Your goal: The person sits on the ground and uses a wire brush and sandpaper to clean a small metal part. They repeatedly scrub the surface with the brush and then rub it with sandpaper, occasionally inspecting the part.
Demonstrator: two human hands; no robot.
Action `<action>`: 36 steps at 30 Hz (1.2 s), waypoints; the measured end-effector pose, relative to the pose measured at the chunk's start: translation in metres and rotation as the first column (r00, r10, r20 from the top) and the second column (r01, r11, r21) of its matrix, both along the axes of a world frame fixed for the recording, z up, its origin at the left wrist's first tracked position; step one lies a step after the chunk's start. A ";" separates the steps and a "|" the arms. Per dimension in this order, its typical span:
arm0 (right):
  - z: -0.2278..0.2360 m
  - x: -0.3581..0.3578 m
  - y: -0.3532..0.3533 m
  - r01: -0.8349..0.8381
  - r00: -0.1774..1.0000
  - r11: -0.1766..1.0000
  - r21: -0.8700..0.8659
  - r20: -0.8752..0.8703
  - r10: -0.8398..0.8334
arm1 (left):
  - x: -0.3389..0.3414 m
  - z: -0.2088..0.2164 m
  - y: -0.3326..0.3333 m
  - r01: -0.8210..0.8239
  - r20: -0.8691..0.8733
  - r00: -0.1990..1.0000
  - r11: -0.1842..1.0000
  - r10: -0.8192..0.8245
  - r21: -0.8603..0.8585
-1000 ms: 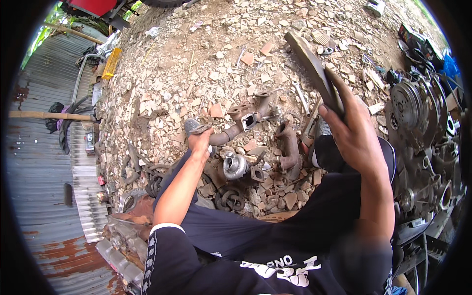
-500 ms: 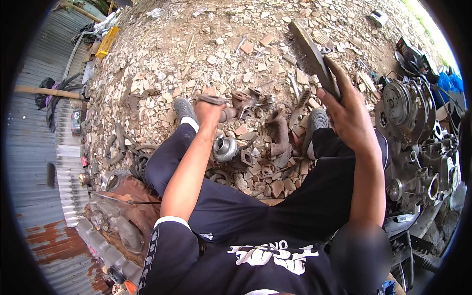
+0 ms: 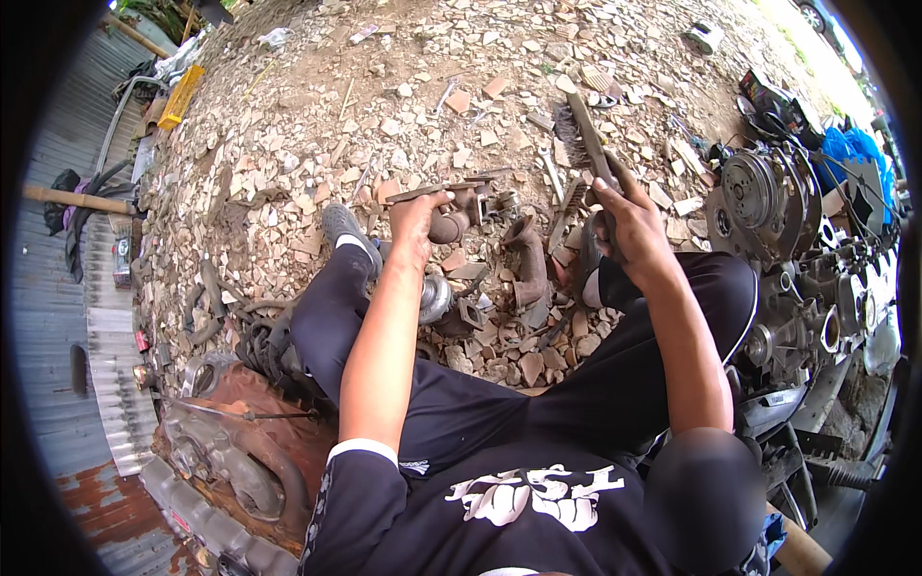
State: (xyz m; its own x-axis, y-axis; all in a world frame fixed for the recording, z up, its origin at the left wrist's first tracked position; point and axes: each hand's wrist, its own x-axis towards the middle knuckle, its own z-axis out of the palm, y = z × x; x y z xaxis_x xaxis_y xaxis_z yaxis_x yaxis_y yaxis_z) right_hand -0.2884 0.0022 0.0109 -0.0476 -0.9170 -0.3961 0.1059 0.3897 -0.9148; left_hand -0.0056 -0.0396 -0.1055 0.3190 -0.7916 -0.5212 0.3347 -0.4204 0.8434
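Note:
My left hand (image 3: 415,228) is closed on a flat metal plate (image 3: 408,195), held roughly level above the ground between my feet. Just beyond my knuckles sits a rusty pipe fitting (image 3: 451,227); whether it joins the plate I cannot tell. In my right hand (image 3: 629,228) is a wire brush (image 3: 588,130), its long back tilted upward and its dark bristles facing left. A rusty elbow pipe (image 3: 526,259) stands between my hands, nearer to me. Left of it, partly hidden by my left forearm, lies a silver turbocharger housing (image 3: 435,298).
A wrench (image 3: 552,175) lies on the broken-tile ground (image 3: 317,125). Large engine parts (image 3: 768,202) crowd my right side. On the left, a dirty metal manifold (image 3: 230,451) lies beside a corrugated metal sheet (image 3: 67,336). Black hoses (image 3: 264,346) sit by my left knee.
My right hand has lowered the wire brush and brought it left. The plate in my left hand has turned and shifted slightly right. The view has swung a little.

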 end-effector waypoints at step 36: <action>-0.209 0.125 0.032 -0.021 0.928 0.903 0.429 -0.327 0.177 | -0.034 -0.008 -0.013 -0.110 0.370 0.917 0.986 0.149 -0.124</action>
State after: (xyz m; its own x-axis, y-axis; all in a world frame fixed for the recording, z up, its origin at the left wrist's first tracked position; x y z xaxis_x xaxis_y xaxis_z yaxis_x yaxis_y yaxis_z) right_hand -0.1635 0.0346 -0.1981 -0.1721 -0.6815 -0.7113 -0.2492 0.7287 -0.6379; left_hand -0.0400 -0.0522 -0.1133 0.5792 -0.7714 -0.2637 0.0301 -0.3031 0.9525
